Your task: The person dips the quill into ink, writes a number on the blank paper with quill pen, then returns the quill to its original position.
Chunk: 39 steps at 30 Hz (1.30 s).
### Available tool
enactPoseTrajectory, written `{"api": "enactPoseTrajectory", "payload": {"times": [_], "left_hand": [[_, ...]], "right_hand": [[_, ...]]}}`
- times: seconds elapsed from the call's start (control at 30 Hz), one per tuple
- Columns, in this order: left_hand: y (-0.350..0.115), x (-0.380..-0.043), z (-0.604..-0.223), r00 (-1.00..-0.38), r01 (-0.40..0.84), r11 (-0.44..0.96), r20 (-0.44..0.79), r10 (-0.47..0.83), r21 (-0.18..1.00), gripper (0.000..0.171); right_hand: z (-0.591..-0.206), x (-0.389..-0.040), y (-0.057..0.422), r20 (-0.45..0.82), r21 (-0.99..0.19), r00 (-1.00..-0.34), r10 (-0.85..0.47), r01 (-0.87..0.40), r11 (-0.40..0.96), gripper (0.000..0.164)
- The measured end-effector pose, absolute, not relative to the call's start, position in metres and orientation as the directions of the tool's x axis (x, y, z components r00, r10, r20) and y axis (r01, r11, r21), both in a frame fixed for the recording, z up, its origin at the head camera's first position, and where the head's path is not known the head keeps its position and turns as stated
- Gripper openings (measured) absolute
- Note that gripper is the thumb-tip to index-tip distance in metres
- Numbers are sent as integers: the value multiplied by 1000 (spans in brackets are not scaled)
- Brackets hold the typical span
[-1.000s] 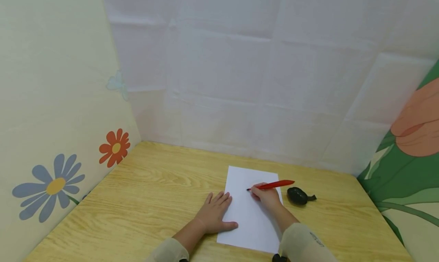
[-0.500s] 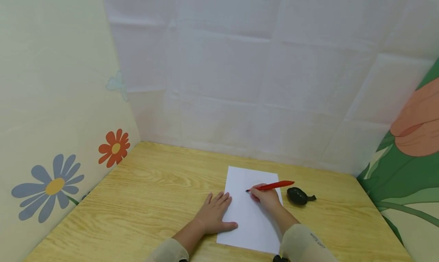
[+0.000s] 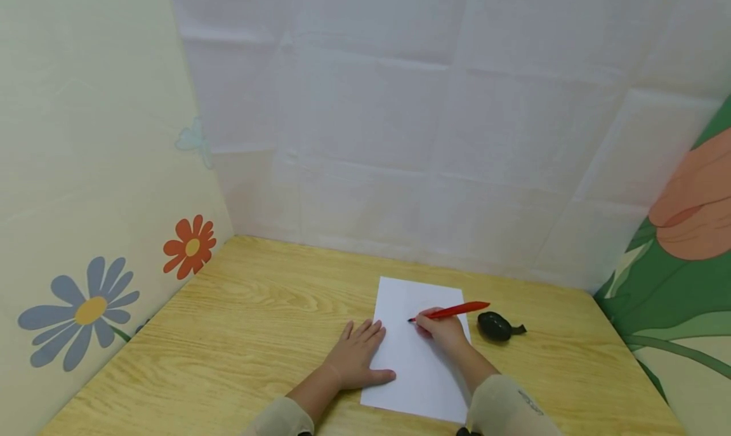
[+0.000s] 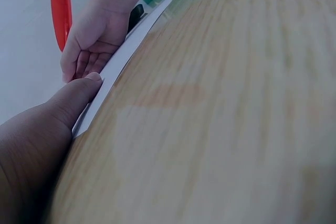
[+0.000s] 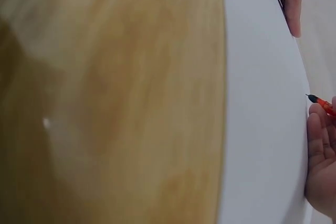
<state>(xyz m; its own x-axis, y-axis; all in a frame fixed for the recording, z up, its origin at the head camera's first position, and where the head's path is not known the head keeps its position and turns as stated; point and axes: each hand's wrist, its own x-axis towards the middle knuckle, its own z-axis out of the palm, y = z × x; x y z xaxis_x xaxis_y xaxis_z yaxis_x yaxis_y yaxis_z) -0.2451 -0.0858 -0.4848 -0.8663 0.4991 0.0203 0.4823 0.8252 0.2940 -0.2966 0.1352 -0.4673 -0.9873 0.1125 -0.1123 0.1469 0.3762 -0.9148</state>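
Note:
In my right hand (image 3: 444, 329) I pinch a red pen (image 3: 459, 309) with a dark tip. The pen leans over to the right, its tip right at the upper middle of a white sheet of paper (image 3: 414, 385). My left hand (image 3: 356, 356) lies flat with spread fingers at the sheet's left edge, the thumb on the paper and the wrist over the table. From the left wrist, the left thumb (image 4: 68, 100) shows on the paper, with the pen (image 4: 60, 11) standing up behind. The right wrist view catches the pen's dark tip (image 5: 313, 98) beside the curled right fingers.
A glossy black oval object (image 3: 495, 327) with a short stem sits on the wooden table (image 3: 274, 309), right of the paper. A white cloth (image 3: 365, 118) hangs behind the table. Flower-printed panels (image 3: 91, 188) stand at both sides.
The pen tip has shifted slightly left and toward me over the paper, moving with the right hand. My left hand stays in place.

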Motion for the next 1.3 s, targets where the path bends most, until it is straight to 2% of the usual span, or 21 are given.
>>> {"api": "enactPoseTrajectory", "payload": {"times": [1.3], "left_hand": [[-87,-246,-486,-865,487,818,39,500,307,95]], "right_hand": [[-463,-285,135,-165,-902,-984,64,177,393,23]]}}
